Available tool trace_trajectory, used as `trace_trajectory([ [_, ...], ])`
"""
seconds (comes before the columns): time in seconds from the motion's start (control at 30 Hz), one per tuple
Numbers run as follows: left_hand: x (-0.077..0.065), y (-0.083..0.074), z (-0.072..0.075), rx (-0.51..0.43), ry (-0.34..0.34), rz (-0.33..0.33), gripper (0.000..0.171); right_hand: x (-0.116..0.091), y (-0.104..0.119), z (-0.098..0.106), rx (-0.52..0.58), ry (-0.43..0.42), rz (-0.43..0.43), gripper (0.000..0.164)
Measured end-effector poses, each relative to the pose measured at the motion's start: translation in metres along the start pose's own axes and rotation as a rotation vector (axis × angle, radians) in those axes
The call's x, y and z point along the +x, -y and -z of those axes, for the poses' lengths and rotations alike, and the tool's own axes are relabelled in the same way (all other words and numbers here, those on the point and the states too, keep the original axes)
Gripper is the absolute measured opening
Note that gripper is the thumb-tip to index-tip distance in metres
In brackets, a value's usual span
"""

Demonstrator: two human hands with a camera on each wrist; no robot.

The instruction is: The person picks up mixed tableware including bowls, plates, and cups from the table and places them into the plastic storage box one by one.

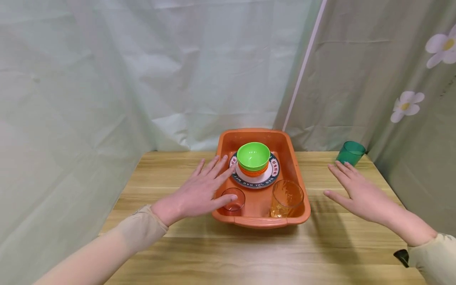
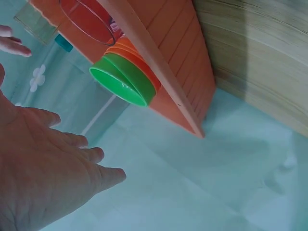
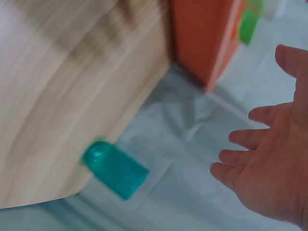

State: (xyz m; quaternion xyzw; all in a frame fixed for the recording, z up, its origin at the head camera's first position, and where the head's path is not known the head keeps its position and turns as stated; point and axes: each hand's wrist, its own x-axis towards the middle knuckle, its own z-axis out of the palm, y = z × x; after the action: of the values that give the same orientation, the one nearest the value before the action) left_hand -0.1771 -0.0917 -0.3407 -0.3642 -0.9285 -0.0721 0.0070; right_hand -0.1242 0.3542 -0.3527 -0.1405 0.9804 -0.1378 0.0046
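Observation:
An orange plastic basin (image 1: pixel 263 222) stands on the wooden table. In it lies a plate (image 1: pixel 268 179) with a dark patterned rim, bearing a stack of bowls, green (image 1: pixel 253 156) over orange (image 1: pixel 253 172). A reddish see-through cup (image 1: pixel 235 204) and a larger amber see-through cup (image 1: pixel 287 198) stand toward the basin's near side. My left hand (image 1: pixel 199 190) hovers over the basin's left edge, fingers spread, holding nothing. To the right of the basin my right hand (image 1: pixel 363 194) is stretched out, also holding nothing, its fingertips overlapping the base of a teal cup (image 1: pixel 350 153) in the head view.
The wooden table (image 1: pixel 171 257) reaches back to a pale curtain (image 1: pixel 206 79), which also hangs along both sides. White flowers (image 1: pixel 407 106) are printed on its right part. The teal cup sits near the table's back right corner.

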Motion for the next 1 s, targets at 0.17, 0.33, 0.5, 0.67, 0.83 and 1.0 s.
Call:
trace_trajectory([
  [0.17, 0.003, -0.004, 0.0, 0.014, 0.008, -0.024, 0.086, 0.013, -0.03, -0.008, 0.02, 0.051, -0.118, 0.096],
  [0.33, 0.007, -0.01, -0.001, 0.021, 0.025, -0.051, 0.088, 0.024, -0.061, -0.017, 0.041, 0.087, -0.203, 0.101],
  [0.5, 0.013, -0.019, -0.002, 0.028, 0.044, -0.082, 0.086, 0.032, -0.087, -0.024, 0.111, 0.092, -0.241, 0.103],
  [0.67, 0.026, -0.032, -0.001, 0.041, 0.077, -0.121, 0.085, 0.04, -0.105, -0.029, 0.184, 0.072, -0.276, 0.102],
  [0.83, 0.045, -0.048, -0.004, 0.045, 0.102, -0.19, 0.084, 0.048, -0.121, -0.034, 0.275, 0.056, -0.341, 0.106],
  [1.0, 0.068, -0.063, -0.006, 0.071, 0.128, -0.258, 0.083, 0.054, -0.135, -0.04, 0.397, 0.006, -0.442, 0.113],
])
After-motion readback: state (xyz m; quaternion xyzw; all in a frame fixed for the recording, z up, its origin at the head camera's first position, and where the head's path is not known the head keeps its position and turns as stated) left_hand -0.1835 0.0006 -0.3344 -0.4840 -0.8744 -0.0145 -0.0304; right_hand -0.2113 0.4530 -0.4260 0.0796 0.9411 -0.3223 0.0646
